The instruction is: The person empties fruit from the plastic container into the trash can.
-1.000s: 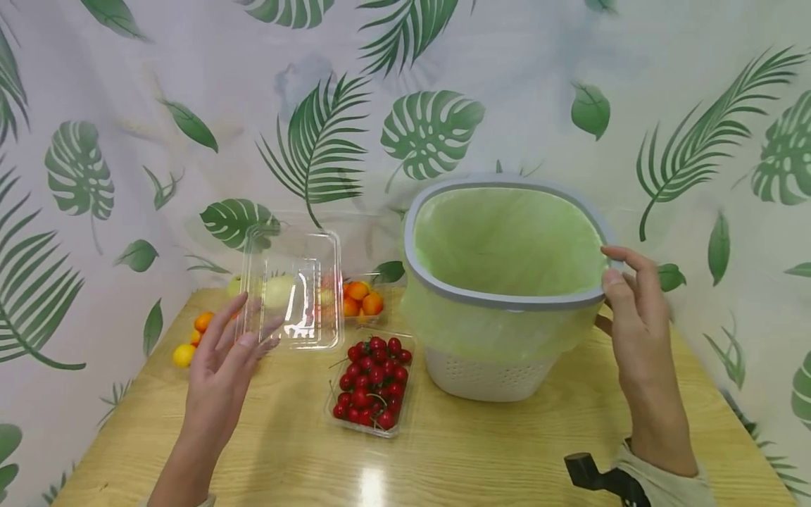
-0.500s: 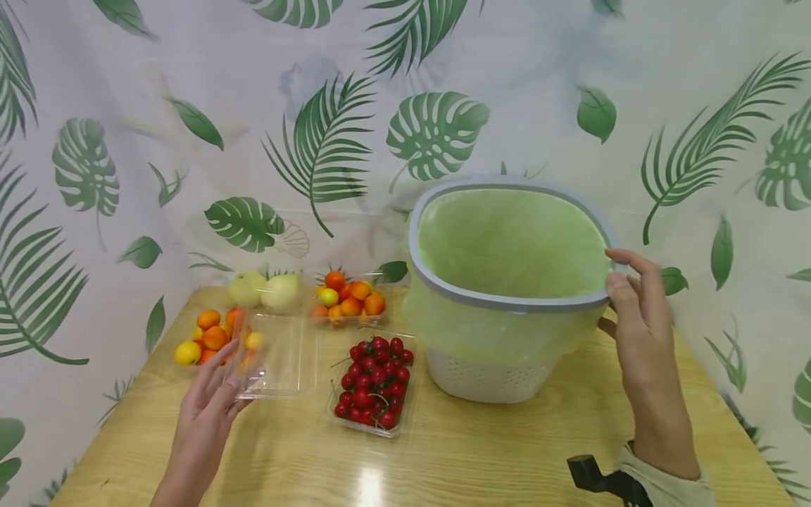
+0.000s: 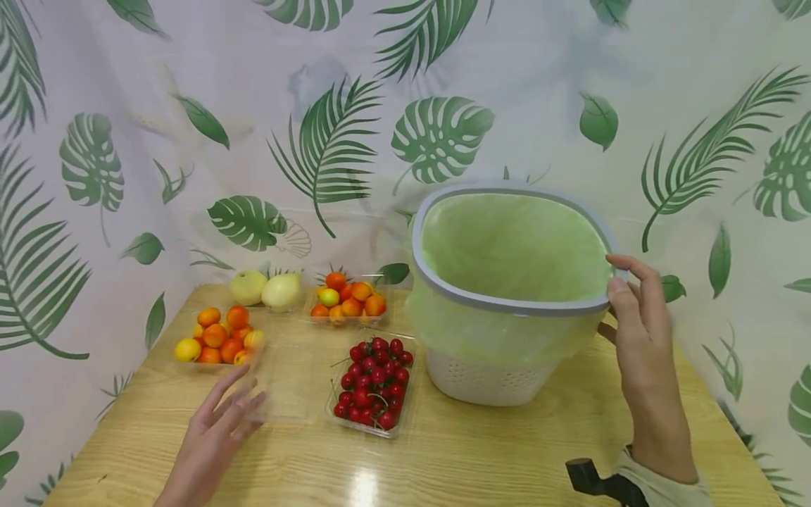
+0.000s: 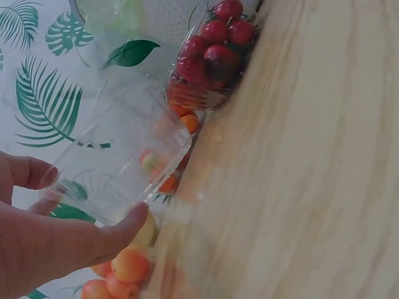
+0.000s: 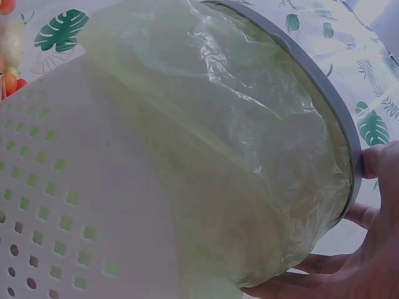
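Note:
My left hand (image 3: 215,429) pinches a see-through plastic box (image 4: 124,149) between thumb and fingers. In the head view that box is faint, low over the table's left part, left of a clear box of red cherries (image 3: 374,380). My right hand (image 3: 643,324) grips the grey rim (image 3: 507,305) of a white perforated trash bin (image 3: 488,377) at its right side. A thin light-green trash bag (image 5: 249,156) lines the bin and hangs down over its outside. In the right wrist view the fingers lie along rim and bag.
Small orange and yellow citrus fruits (image 3: 215,338) sit in a clear box at left. Behind are two pale round fruits (image 3: 281,291) and another box of citrus fruits (image 3: 351,303). A leaf-print curtain (image 3: 443,56) backs the wooden table (image 3: 443,465).
My left hand has brought the clear box down from in front of the pale fruits towards the table, uncovering the fruits behind. My right hand keeps its grip on the bin's rim.

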`<state>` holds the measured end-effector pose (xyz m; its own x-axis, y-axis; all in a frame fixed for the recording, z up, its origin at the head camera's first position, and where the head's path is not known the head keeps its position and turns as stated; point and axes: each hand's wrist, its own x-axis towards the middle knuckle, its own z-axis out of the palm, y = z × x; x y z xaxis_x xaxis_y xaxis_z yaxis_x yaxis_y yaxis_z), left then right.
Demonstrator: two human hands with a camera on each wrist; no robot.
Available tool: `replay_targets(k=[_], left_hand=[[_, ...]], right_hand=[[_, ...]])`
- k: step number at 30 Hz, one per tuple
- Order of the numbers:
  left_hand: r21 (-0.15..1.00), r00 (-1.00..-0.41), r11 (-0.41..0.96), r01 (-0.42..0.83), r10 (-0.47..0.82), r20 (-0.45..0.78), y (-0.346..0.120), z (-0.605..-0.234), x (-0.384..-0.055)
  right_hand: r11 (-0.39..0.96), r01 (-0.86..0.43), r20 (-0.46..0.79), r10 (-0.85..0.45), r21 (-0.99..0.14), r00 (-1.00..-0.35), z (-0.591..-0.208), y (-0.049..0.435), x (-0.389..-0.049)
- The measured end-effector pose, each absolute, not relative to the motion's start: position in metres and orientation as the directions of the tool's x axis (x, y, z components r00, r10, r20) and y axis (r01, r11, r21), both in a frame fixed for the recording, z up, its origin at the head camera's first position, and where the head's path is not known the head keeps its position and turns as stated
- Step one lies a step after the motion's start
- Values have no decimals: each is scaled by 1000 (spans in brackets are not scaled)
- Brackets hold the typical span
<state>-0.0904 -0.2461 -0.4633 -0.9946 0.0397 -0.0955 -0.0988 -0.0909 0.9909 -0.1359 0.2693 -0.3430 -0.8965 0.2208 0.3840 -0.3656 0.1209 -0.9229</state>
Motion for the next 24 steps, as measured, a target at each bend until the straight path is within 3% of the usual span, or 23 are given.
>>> replay_targets(k=[8,16,20,24], left_hand=[[976,-979,-81,-203,-17,-205,-251,-475,-85],[965,-982,186,-184,-77,-173,-253,-465,-82],[942,-987,332,-50,-161,5,-241,-453,-75],[848,-933,517,112,-239,269,-216,-442,-66]], right_hand=[[127,-363,383,215,-923,-898,-345,268,-137],[130,-367,387,211,-921,-898,-344,269,-139],[125,-364,383,211,-923,-899,-345,271,-138],[119,-360,378,215,-925,-900,-345,271,-138]])
